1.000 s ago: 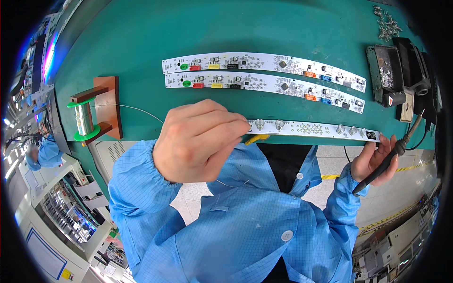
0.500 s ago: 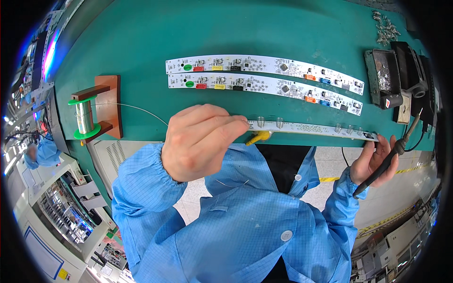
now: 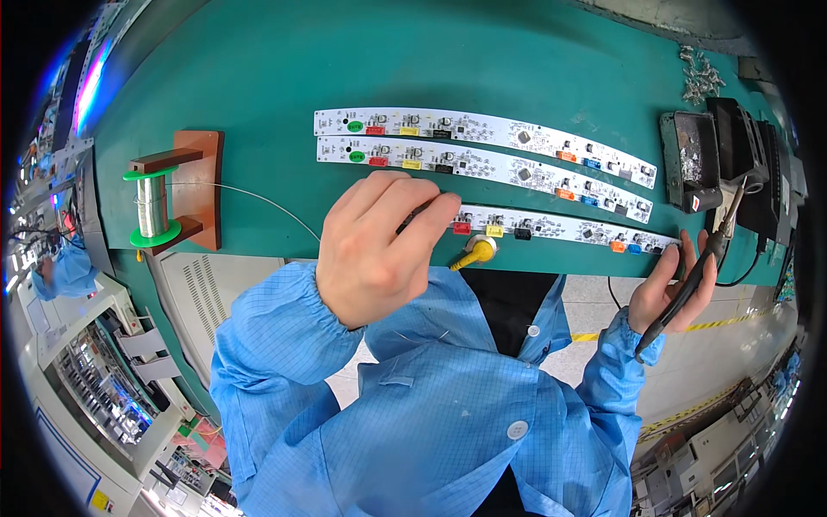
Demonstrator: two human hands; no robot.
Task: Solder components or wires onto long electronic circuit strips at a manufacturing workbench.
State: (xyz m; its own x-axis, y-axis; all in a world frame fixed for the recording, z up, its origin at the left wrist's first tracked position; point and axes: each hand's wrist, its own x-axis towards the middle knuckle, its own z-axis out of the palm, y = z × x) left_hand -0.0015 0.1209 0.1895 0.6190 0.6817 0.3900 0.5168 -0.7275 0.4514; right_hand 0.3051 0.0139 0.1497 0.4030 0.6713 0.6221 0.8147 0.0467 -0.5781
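Note:
A narrow white circuit board lies along the table's near edge, its coloured connectors facing up. My left hand is closed on its left end, which the fingers hide. Thin solder wire runs from a spool on a brown stand to that hand; whether the fingers pinch it is hidden. My right hand grips a soldering iron, tip pointing up and away, while its fingertips touch the board's right end. Just beyond lie two similar boards, a far one and a nearer one.
A yellow lead with a round metal end sits at the table edge, close to the held board. At right stand an open metal box and a black iron holder. Small metal parts are heaped behind them.
The held board has turned over: its side with the coil springs faced up before, and now the side with coloured connectors does. Both hands remain at its ends, with the iron still in my right hand.

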